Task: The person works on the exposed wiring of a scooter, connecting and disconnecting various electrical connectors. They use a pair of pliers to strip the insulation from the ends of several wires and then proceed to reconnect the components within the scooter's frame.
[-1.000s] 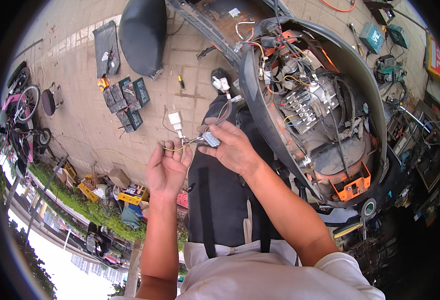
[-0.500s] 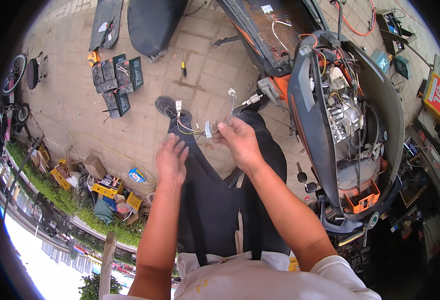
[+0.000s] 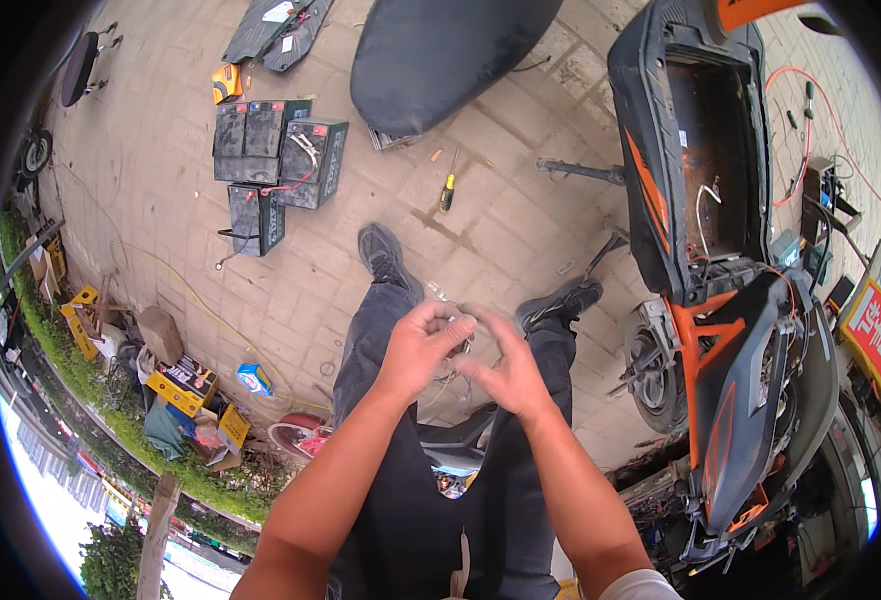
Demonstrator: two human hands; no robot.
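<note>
Both bare forearms rise from the lower edge and meet above the person's dark trousers (image 3: 400, 500). The left hand (image 3: 418, 348) is curled, its fingers pinched closed on a thin bundle of pale wires (image 3: 457, 330) held between the two hands. The right hand (image 3: 505, 372) is partly closed with its fingertips bent toward the same wires; whether it actually grips them cannot be told, since the back of the hand hides the contact. The wires sit directly over the knees, with a loose loop hanging just below the hands.

Beyond the hands, two dark shoes (image 3: 382, 252) stand on the paved brick ground (image 3: 160, 200), one to the left and one to the right of the wires. Just past them a small screwdriver with a yellow and black handle (image 3: 447, 190) lies on the paving.

On the right stands an orange and black electric scooter (image 3: 730, 330) with its panels removed, its open black seat compartment (image 3: 705, 150) showing loose wires inside.

Farther away, toward the upper left, a cluster of dark rectangular batteries (image 3: 275, 150) rests on the ground, joined by red and white leads. A large black scooter seat (image 3: 440, 55) lies near the top edge, and dark body panels (image 3: 275, 30) lie beside it. Along the left edge, yellow crates and cardboard boxes (image 3: 185, 385) sit by a strip of green hedge (image 3: 70, 350).
</note>
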